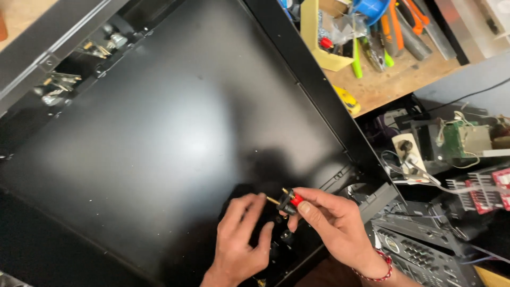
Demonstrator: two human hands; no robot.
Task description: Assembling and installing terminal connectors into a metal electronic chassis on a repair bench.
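Note:
A large black metal chassis panel [159,127] fills most of the view. My right hand [334,226] pinches a small black and red connector with two brass pins [288,201] between thumb and forefinger, just above the panel's near right corner. My left hand [241,239] rests beside it with fingers curled on the panel, its fingertips near the brass pins and a few small holes [284,234] in the panel. A red beaded bracelet [380,268] circles my right wrist.
Small metal switches and terminals [64,79] line the panel's far left rail. A wooden bench [393,79] holds a yellow bin and several hand tools. Circuit boards, cables, a heatsink [473,191] and a grey device with buttons [419,255] crowd the right.

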